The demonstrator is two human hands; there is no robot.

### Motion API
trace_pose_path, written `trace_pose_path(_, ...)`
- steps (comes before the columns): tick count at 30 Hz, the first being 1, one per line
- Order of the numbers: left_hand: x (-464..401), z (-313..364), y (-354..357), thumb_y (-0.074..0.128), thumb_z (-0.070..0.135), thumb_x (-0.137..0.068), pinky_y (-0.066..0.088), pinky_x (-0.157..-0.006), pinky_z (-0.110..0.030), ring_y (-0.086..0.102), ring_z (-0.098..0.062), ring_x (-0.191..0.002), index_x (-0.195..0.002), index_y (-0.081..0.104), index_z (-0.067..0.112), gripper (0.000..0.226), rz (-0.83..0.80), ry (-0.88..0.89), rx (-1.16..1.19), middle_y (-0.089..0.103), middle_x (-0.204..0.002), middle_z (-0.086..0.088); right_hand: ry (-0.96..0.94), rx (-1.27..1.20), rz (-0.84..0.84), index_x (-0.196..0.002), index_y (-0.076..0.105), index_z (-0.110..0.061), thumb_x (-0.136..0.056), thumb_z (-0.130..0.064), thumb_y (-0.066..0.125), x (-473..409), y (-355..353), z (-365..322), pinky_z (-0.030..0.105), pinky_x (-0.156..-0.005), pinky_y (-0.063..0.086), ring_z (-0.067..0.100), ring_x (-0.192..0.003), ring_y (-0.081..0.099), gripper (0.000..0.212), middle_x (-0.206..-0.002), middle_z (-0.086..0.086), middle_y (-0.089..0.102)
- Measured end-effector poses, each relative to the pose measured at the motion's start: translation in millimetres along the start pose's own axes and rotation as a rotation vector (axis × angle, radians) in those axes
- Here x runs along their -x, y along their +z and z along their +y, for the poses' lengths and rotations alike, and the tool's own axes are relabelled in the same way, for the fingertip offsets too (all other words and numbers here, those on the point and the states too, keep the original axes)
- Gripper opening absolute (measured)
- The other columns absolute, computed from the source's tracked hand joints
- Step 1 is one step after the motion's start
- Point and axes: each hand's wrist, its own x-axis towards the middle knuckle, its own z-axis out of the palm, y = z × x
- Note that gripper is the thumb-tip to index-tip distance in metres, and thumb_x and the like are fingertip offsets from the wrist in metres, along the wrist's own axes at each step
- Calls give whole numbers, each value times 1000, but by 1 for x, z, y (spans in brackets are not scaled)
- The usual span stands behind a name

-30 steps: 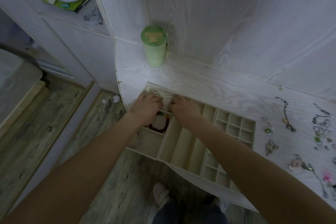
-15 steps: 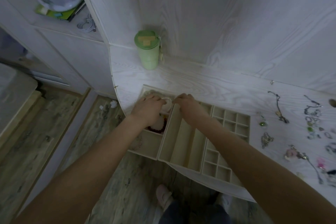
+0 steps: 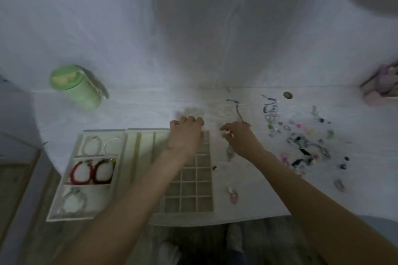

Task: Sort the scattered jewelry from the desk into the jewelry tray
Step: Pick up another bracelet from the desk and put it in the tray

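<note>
A new pick begins: right hand [image 3: 241, 137], fingers curled, reaches the chain necklace [image 3: 237, 109] at centre (grip unclear); left hand [image 3: 186, 133] rests curled on the jewelry tray [image 3: 103, 217]. Next, lift cleanly.

Two hands [image 3: 186, 133], one jewelry tray [image 3: 103, 133], one green cup [image 3: 78, 87], two red bracelets [image 3: 80, 173]
</note>
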Motion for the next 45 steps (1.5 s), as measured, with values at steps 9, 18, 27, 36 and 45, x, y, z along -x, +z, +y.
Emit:
trace_pose_path(9, -58, 184, 49, 38, 17, -97, 32, -95, -38, 48, -24, -116, -128, 50, 20, 33, -59, 200, 79, 56, -123, -4, 246, 1, 93, -134, 48, -13, -97, -9, 41, 41, -55, 186, 33, -98, 36, 28, -125, 41, 38, -136, 12, 44)
trace_pose_path(18, -99, 265, 101, 46, 14, -95, 37, -98, -39, 41, -30, -121, -128, 46, 8, 33, -285, 76, 280, 44, -129, -15, 352, -24, 56, -107, 55, -3, -96, -24, 49, 28, -64, 270, 41, -81, 48, 33, -99, 54, 25, -109, 17, 55)
trace_pose_path(27, -111, 291, 120, 51, 16, -93, 50, -86, -40, 58, -31, -100, -110, 56, 3, 22, -296, -170, 386, 60, -109, -17, 367, -84, 45, -59, 25, -19, -94, -23, 51, 9, -56, 273, 27, -44, 19, 17, -63, 42, 44, -60, 0, 30)
trace_pose_path(36, -104, 265, 89, 53, 14, -94, 42, -76, -30, 53, -20, -91, -95, 58, 7, 9, -252, -165, 785, 57, -96, -5, 241, -863, 108, -93, 45, -7, -95, -14, 52, 19, -93, 247, 28, -72, 47, 18, -80, 58, 10, -91, 7, 59)
trace_pose_path(45, -68, 207, 22, 51, -5, -91, 50, -62, -14, 63, -8, -68, -83, 55, 12, 19, -10, -220, 1331, 63, -82, -5, 102, -1157, -21, -105, 55, -9, -82, 8, 63, 15, -110, 179, 23, -69, 57, 16, -75, 67, 30, -94, 11, 65)
